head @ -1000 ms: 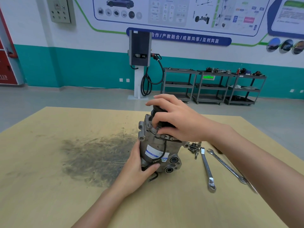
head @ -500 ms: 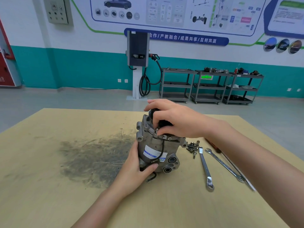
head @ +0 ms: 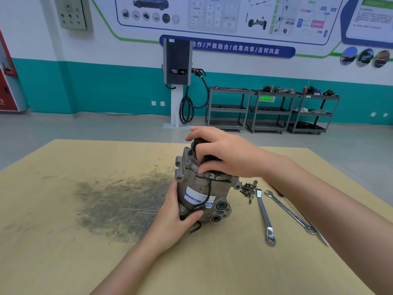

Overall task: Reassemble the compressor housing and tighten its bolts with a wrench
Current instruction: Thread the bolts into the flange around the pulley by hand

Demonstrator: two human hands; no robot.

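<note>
compressor (head: 202,188): dull grey metal, white label with blue stripe, black top part
table (head: 63,252): yellow-tan, dark grey smudged patch
wrenches (head: 264,216): shiny silver
wall (head: 106,90): white above, teal band below
carts (head: 270,109): grey

Bright even indoor light, soft shadows, wide-angle bending at edges, sharp centre

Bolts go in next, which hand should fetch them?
Right, probably. The bolts and wrenches lie on the table on the right hand's side. The left hand grips the compressor body, steadying it upright.
</note>
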